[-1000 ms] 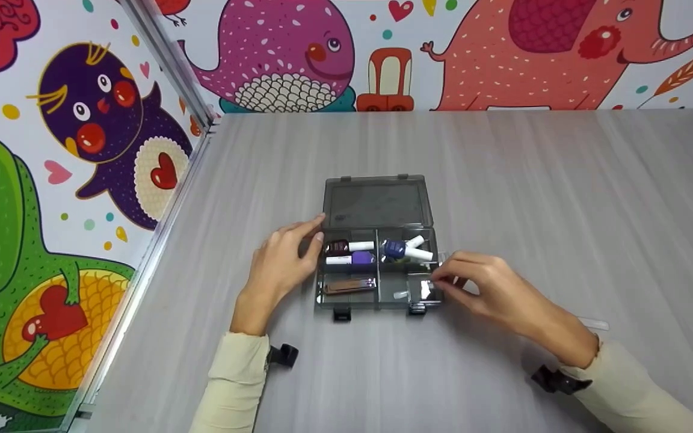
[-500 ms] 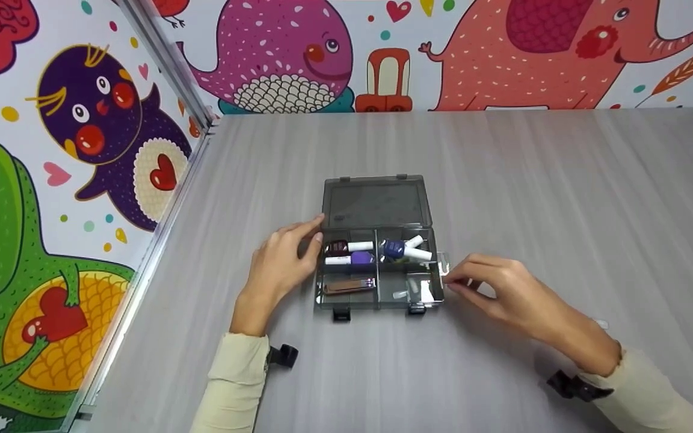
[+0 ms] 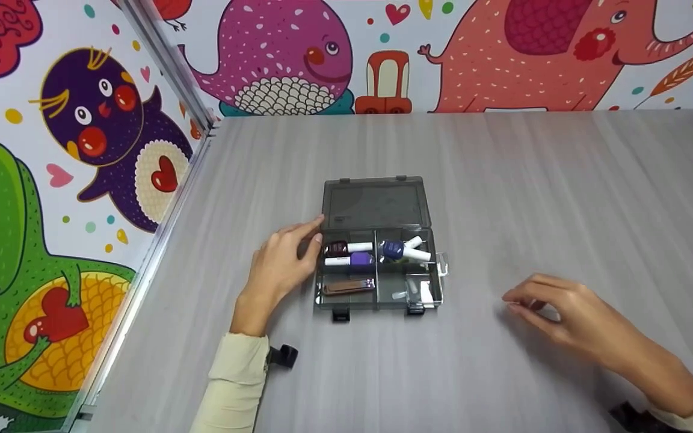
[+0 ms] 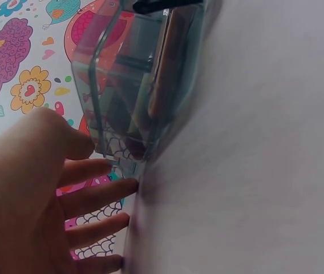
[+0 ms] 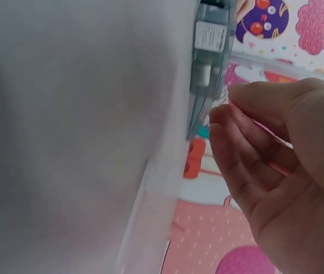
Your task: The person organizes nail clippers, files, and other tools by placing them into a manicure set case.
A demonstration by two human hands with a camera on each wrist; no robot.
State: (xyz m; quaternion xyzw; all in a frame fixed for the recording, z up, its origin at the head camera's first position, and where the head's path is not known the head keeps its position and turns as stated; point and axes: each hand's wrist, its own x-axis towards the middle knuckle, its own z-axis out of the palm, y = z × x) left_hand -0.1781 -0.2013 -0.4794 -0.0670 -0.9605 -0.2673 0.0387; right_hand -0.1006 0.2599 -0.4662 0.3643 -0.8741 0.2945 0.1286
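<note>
A grey see-through compartment box (image 3: 376, 270) stands on the table with its lid (image 3: 376, 201) folded back. One compartment holds a dark red nail polish bottle (image 3: 337, 247) and a purple one (image 3: 363, 258). A blue bottle (image 3: 393, 249) lies among white-capped bottles at the back right. In front are a nail clipper (image 3: 349, 287) and, to its right, small clear pieces with a white-looking patch (image 3: 426, 293). My left hand (image 3: 280, 264) touches the box's left side, fingers fairly straight. To the right of the box, my right hand (image 3: 569, 313) hovers, fingers loosely bent, with nothing visible between them.
Two black latches (image 3: 340, 315) hang at the box's front edge. A clear tab (image 3: 442, 264) juts from its right side. The grey wood-grain table (image 3: 503, 180) meets cartoon-printed walls at the back and left, with a metal frame strip (image 3: 166, 60) in the corner.
My right hand has drawn back from the box's front right compartment, moving right and toward me. The left hand has stayed at the box's left side.
</note>
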